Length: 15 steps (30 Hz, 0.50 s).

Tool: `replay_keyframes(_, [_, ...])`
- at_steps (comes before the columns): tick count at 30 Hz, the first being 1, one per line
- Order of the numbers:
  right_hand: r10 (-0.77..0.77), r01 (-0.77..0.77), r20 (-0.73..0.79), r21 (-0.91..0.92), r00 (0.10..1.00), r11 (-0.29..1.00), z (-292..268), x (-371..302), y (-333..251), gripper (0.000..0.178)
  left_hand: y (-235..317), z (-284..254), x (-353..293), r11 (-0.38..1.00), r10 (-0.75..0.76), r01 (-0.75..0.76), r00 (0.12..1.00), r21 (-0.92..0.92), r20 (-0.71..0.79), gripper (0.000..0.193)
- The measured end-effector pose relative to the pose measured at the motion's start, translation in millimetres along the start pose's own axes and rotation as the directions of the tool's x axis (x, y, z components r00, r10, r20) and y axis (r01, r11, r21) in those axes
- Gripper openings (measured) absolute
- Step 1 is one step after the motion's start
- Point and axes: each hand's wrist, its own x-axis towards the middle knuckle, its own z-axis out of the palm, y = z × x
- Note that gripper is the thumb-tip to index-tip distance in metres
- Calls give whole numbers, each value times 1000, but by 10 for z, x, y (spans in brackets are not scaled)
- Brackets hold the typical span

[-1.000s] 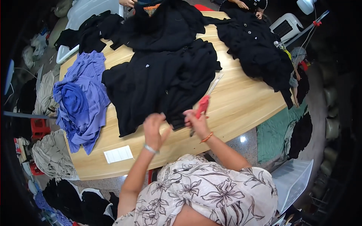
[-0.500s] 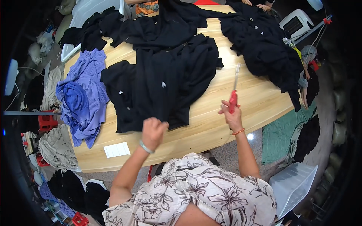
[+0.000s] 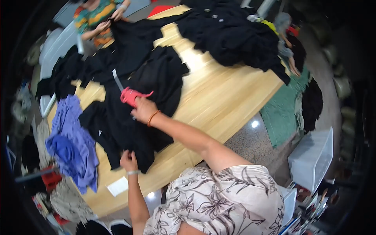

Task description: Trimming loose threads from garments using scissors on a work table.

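Hands well apart. R hand (image 3: 145,109), orange bracelet (image 3: 153,118) on wrist, is clamped round a red hand tool (image 3: 132,96) & holds it over the mid. of the black garment (image 3: 164,92); a long pale strip (image 3: 118,80) sticks out of the tool's far end, pointing up-left. Can't tell if tool touches cloth. L hand (image 3: 129,161), pale bangle (image 3: 133,172) on wrist, is at garment's near edge, fingers curled in close; can't tell if they pinch the fabric. Garment lies rumpled on L half of wood-look table (image 3: 219,105), w/ a small white mark (image 3: 100,133) on its L part. Just L of it: crumpled violet-blue garment (image 3: 83,145), darker blue bundle (image 3: 62,152) on top. White paper slip (image 3: 118,186) nr table's near edge, just below L hand. Far R: 2nd black garment (image 3: 235,39) w/ pale buttons, spread to table's R side. Far L: co-worker in multicol. top (image 3: 102,11), hands (image 3: 103,26) at black cloth. Off table's R side: green cloth (image 3: 282,117), and nearer, a whitish plastic bin (image 3: 311,158).
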Motion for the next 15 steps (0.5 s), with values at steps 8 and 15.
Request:
replay_keyframes(8, [142, -137, 33, 545, 989, 827, -1499, -822, 711, 15, 489, -172, -117, 951, 281, -280, 960, -134, -11, 13])
replay_keyframes(15, [598, -504, -54, 482, 800, 717, -1743, -1980, 1889, 23, 780, -72, -372, 947, 301, -263, 928, -186, 218, 14])
